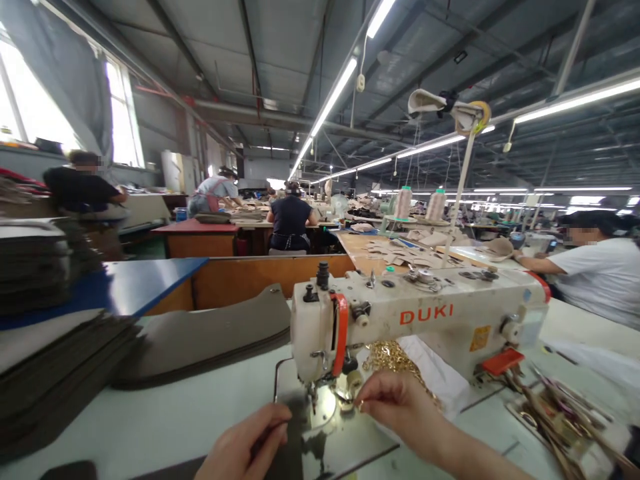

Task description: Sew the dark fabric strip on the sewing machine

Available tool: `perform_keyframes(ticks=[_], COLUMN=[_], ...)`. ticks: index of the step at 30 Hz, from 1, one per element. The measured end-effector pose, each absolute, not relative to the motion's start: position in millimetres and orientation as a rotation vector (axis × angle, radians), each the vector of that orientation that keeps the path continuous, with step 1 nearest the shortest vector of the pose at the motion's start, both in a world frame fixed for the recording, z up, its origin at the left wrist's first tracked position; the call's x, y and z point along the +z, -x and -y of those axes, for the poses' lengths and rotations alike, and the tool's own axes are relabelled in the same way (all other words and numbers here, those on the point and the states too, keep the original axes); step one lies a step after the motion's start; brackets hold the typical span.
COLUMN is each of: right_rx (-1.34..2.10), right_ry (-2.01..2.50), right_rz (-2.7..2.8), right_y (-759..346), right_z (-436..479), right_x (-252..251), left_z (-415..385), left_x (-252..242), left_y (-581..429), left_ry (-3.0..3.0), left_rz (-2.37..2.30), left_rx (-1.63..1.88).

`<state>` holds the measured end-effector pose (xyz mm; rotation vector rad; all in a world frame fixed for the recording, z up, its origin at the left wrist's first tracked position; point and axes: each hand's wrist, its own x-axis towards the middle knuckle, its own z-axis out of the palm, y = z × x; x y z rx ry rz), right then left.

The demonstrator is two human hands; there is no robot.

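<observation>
Factory hall filled the frame, long strip lights running under a grey roof toward the centre top; windows glowed at the upper left. Across the lower half ran a pale desk (150,420), and on it, centre right, stood a cream sewing machine (420,320) lettered DUKI in orange. At the bottom centre the left hand (245,447) lay on a strip of dark material (295,427) running under the needle, its fingers (275,417) curled together and pressing down on that strip; just right of it the right hand (400,403) reached to the presser foot, its fingers (367,400) pinched together on a small metal part, too small to identify. Behind that hand a heap of gold chain (393,357) lay on white cloth beneath the machine arm. Stacks of dark cut pieces (60,373) sat at the left edge; two thread cones (420,203) stood at centre right; a person in white (600,273) sat at the right edge, other workers farther back.
</observation>
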<state>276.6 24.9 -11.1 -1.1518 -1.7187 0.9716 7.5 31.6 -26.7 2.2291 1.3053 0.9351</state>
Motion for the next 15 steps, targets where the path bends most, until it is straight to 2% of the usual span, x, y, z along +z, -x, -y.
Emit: perform_keyframes(ticks=[6,15], right_rx=[1.530,1.694], right_ry=[0.919,0.965], right_rz=[1.450,1.286], right_y=[-234,-213], right_z=[-15,-25], right_x=[-25,-33], left_z=[-19,-11], left_x=[-21,-21], left_y=[-10,-5], left_ry=[-2.238,-2.363], left_rz=[-1.307,-1.183], left_rx=[0.836,1.014])
